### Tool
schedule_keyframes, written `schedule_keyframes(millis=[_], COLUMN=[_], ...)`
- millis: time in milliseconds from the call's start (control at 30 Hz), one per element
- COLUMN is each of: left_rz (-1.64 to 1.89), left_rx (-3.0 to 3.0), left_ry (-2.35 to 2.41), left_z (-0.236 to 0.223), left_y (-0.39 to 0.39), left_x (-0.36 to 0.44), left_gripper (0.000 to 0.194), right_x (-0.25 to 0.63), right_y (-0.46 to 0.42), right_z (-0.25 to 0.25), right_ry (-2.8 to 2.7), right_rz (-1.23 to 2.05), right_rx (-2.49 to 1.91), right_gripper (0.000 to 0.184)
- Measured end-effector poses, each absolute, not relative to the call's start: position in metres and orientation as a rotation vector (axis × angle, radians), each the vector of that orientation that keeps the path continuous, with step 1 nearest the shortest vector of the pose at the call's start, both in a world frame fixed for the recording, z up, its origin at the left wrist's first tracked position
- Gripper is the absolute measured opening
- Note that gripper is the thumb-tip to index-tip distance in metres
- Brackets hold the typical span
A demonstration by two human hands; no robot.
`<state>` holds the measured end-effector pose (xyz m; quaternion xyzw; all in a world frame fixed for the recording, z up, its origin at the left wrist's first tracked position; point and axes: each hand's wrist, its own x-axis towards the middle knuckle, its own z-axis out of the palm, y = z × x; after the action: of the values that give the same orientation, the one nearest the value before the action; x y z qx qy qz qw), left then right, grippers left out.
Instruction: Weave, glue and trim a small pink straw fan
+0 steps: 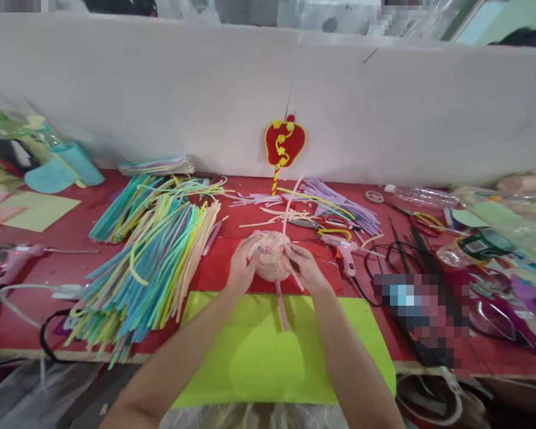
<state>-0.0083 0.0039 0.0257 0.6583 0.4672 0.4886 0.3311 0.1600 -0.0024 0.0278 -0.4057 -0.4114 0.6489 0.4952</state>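
My left hand point(242, 262) grips the left edge of a round, peach-coloured fan made of pipe cleaners point(273, 265), with small pink flower shapes along its top and a pink wrapped handle pointing toward me. At the fan's right edge, my right hand point(302, 266) pinches a long pale pink pipe cleaner point(288, 208), whose one end sticks up and the other comes out below the fingers. Both hands are over a red sheet and a yellow-green mat point(268, 351). Just right of them lies a pink glue gun point(346, 256).
Bundled pipe cleaners in many colours point(147, 268) cover the left side. A red fan with yellow flowers point(285, 143) stands against the white partition point(183, 95). Purple pipe cleaners point(339, 202), pliers point(304, 224), scissors point(424, 220), black cables and plastic bottles point(424, 195) lie toward the right.
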Motion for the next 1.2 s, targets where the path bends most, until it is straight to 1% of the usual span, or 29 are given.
schedule_keyframes(millis=[100,333,500,633,833,867,900,967,1000,1100,1200], left_rz=[1.284,1.152,1.186,1.194,1.231,1.191,1.127,1.081,1.087,1.149,1.151], left_rx=[1.544,1.167,1.296,1.388,1.521,1.585,1.684,1.878,1.950,2.072,2.112], left_ry=[1.157,1.107,1.153,1.118,1.219,1.259,1.323,1.505,1.582,1.663,1.469], left_z=[0.032,0.052,0.058,0.059,0.046,0.042,0.039,0.035,0.034,0.041,0.047], left_y=[0.014,0.039,0.045,0.050,0.091,0.099,0.106,0.113,0.111,0.088,0.053], left_x=[0.000,0.028,0.032,0.027,0.026,0.026,0.026,0.024,0.023,0.017,0.011], left_gripper=[0.027,0.028,0.017,0.018,0.010,0.011,0.016,0.040,0.046,0.047,0.043], right_x=[0.161,0.160,0.161,0.162,0.169,0.170,0.171,0.171,0.171,0.169,0.165], right_y=[-0.003,-0.005,-0.006,-0.006,-0.004,-0.003,-0.003,-0.001,-0.001,0.001,0.001], right_z=[0.026,0.024,0.024,0.028,0.033,0.033,0.032,0.029,0.028,0.024,0.023], right_ry=[-1.013,-1.055,-1.073,-1.017,-0.801,-0.777,-0.756,-0.727,-0.717,-0.682,-0.615], right_rz=[1.581,1.653,1.682,1.670,1.590,1.581,1.574,1.564,1.561,1.535,1.497], right_rx=[-0.962,-0.931,-0.908,-0.825,-0.712,-0.705,-0.701,-0.696,-0.700,-0.747,-0.799], right_gripper=[0.027,0.026,0.025,0.022,0.018,0.018,0.018,0.018,0.018,0.016,0.014])
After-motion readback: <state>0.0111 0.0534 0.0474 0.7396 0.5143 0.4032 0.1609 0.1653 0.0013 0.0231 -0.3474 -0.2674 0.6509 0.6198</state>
